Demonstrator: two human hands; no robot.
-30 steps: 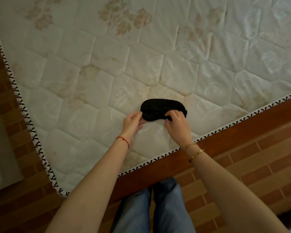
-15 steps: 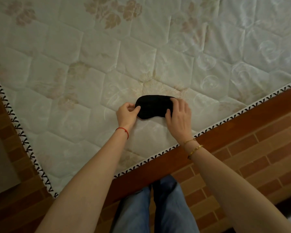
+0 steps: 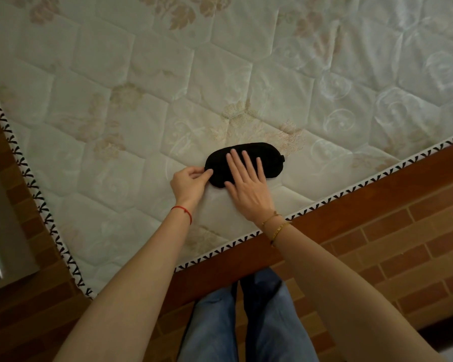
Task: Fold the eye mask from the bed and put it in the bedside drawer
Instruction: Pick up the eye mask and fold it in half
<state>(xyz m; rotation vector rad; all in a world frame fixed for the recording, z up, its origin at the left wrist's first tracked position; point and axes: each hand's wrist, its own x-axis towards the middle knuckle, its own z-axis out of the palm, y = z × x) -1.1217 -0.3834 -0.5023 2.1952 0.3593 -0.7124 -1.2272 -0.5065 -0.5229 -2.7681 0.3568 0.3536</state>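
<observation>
While I stand at the side of the bed, the black eye mask lies flat on the quilted mattress, close to the patterned edge trim nearest me. My right hand rests palm down on the mask with the fingers spread apart, covering its middle, and the heel of the hand reaches past the mask's near edge onto the mattress. My left hand is at the mask's left end, thumb and fingers pinched together on that end. A red string circles my left wrist and thin gold bracelets my right. My jeans show below, over a brick-patterned floor. No drawer shows from here.
</observation>
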